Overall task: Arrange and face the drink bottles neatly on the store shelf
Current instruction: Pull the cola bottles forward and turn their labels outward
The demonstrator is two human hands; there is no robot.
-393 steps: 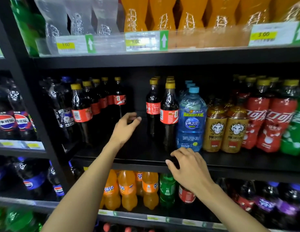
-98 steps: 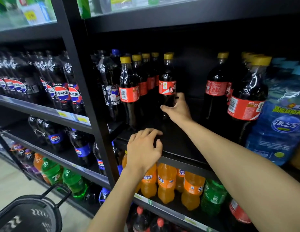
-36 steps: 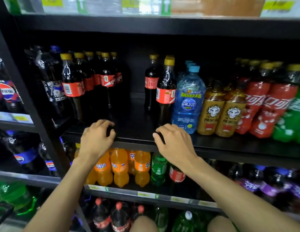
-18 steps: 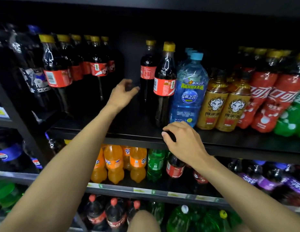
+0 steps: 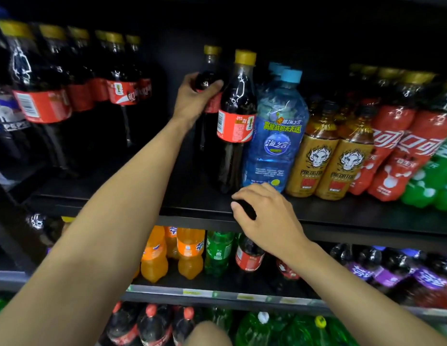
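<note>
- The black shelf (image 5: 354, 216) runs across the whole scene, with a second tier of bottles below it.
- At far left on the shelf stands a row of cola bottles (image 5: 43, 101) with yellow caps and red labels, running from near to far.
- At the right end stand red-wrapped bottles (image 5: 392, 146), and green bottles (image 5: 432, 181) sit just beside them at the edge.
- A blue water bottle (image 5: 275, 136) with a light blue cap stands upright near the middle, touching the front cola bottle (image 5: 236, 126) on its left.
- Two gold bottles (image 5: 329, 158) with a tiger face stand side by side, just right of the water bottle.
- The rear cola bottle (image 5: 210, 58) stands upright behind and left of the front one, farther back on the shelf.
- The left hand (image 5: 192, 101) reaches in and grips the rear cola bottle at its shoulder, fingers and thumb wrapped around it.
- The right hand (image 5: 265, 216) holds the near lip of the shelf with bent fingers, just in front of the water bottle.
- On the lower tier, orange bottles (image 5: 190, 253) stand left of a green bottle (image 5: 217, 250).
</note>
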